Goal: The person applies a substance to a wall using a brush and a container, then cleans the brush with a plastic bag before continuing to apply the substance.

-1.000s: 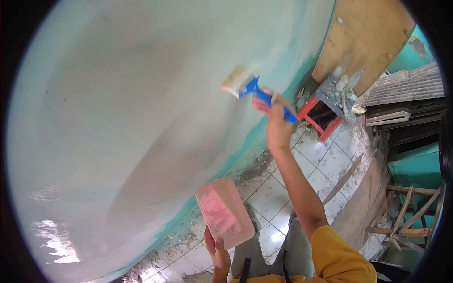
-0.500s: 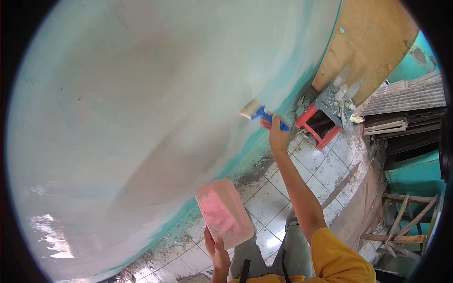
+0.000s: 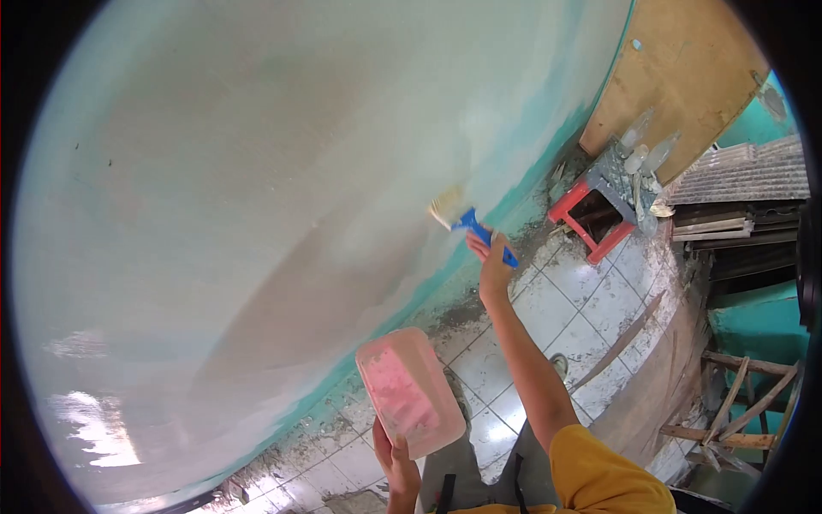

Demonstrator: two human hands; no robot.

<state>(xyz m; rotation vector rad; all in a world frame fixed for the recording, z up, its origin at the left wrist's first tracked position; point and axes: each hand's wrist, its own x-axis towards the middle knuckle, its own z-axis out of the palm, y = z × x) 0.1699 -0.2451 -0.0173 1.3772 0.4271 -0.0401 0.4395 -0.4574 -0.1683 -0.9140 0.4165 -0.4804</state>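
Observation:
With its fingers closed round a blue handle, my right hand (image 3: 493,264) holds a wide paintbrush (image 3: 469,221). The pale bristles lie at the surface of the wall (image 3: 342,171), which is whitish grey with a turquoise band along its foot. Lower down, my left hand (image 3: 396,456) grips the near end of a pink plastic tub (image 3: 411,392), thumb on the rim and fingers behind. Inside the tub, whitish residue coats the pink bottom. A darker shadow falls on the wall below the brush.
A red and grey plastic stool (image 3: 595,214) bearing bottles stands by the wall's foot. Beyond it leans a brown board (image 3: 676,77). Corrugated sheets (image 3: 741,176) are stacked at right, above a wooden frame (image 3: 745,411). Grime covers the white floor tiles (image 3: 548,300).
The brush has shifted slightly left and down in view, its handle now more steeply tilted. The stool and background slid a little right as the view turned. The tub stays in my left hand.

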